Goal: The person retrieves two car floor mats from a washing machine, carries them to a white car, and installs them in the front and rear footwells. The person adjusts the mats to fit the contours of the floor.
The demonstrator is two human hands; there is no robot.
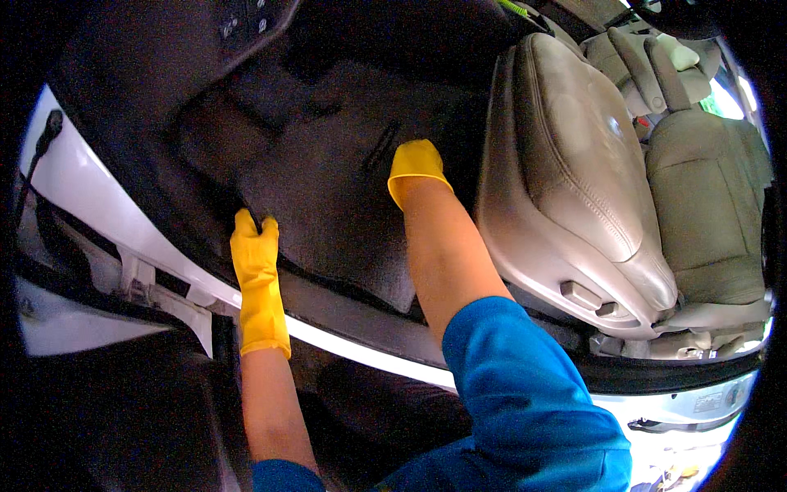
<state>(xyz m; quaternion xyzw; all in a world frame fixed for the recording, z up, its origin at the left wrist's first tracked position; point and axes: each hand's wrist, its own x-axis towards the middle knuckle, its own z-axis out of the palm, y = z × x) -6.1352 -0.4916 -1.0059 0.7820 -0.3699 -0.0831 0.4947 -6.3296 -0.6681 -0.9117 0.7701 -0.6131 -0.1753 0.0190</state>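
Down on the car's footwell floor lies a dark floor mat [328, 205], its long axis running from the door sill [344, 344] inward toward the pedals; its surface is dull, charcoal and slightly grainy, with a ribbed patch near the far side; the left hand [254, 242], in a yellow rubber glove, is curled shut on the mat's near-left corner; the right hand [414, 164], also gloved, presses near the mat's seat-side edge beside the grey leather seat [574, 164], its fingers hidden, so I cannot tell its grip.
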